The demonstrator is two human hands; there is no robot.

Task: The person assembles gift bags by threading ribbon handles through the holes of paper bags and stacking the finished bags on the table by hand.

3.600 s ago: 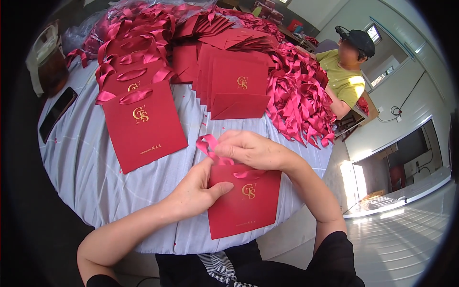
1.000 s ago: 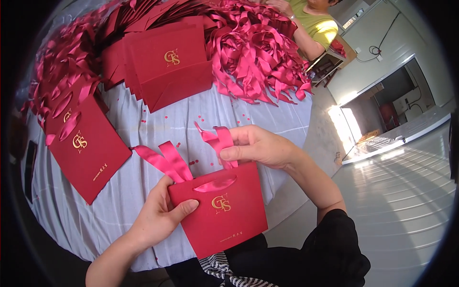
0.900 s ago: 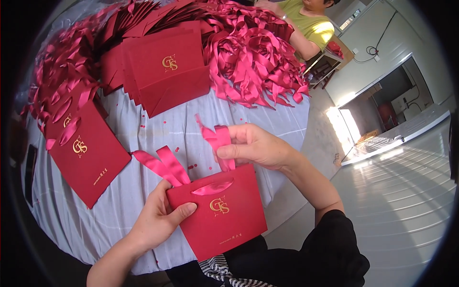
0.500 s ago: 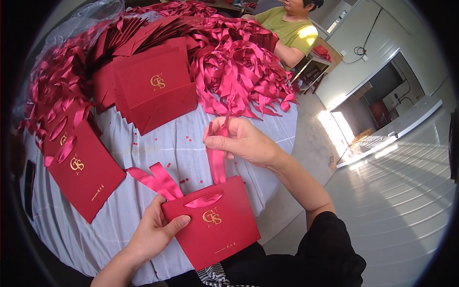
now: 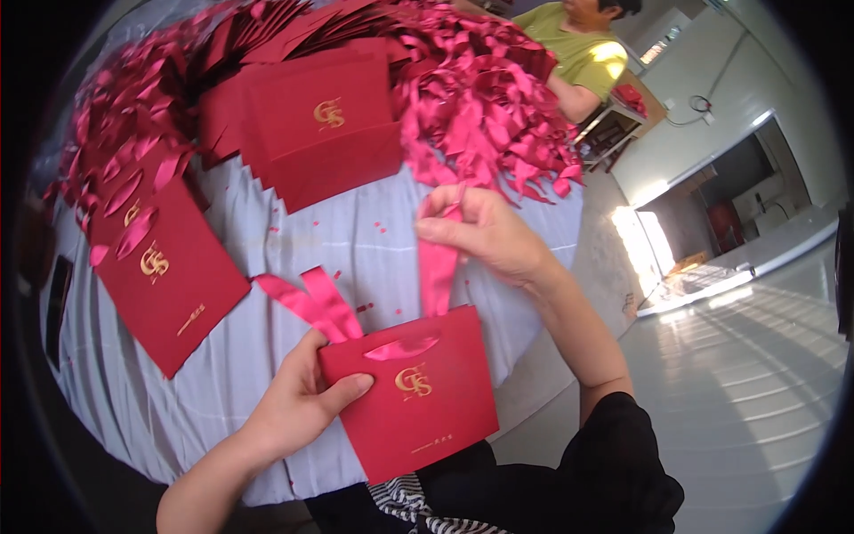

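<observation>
A red paper gift bag with a gold emblem lies flat near my lap. My left hand grips its upper left edge, thumb on the front face and fingers behind. Two loose ends of pink satin ribbon stick up from the bag's top left. A short loop of the same ribbon crosses the front below the rim. Above the bag's right side, my right hand pinches the other ribbon length between thumb and fingers and holds it up taut. The tips of that ribbon are partly hidden by my fingers.
Red bags with ribbons lie at the left on the pale cloth-covered table. Farther back stand more folded bags, beside a heap of pink ribbon. Small red dots are scattered on the cloth. Another person in a yellow-green shirt sits beyond.
My view has shifted, so the table and stacks sit further right and higher. My right hand still pulls the ribbon upward, and its loop looks narrower. The left hand keeps its hold on the bag.
</observation>
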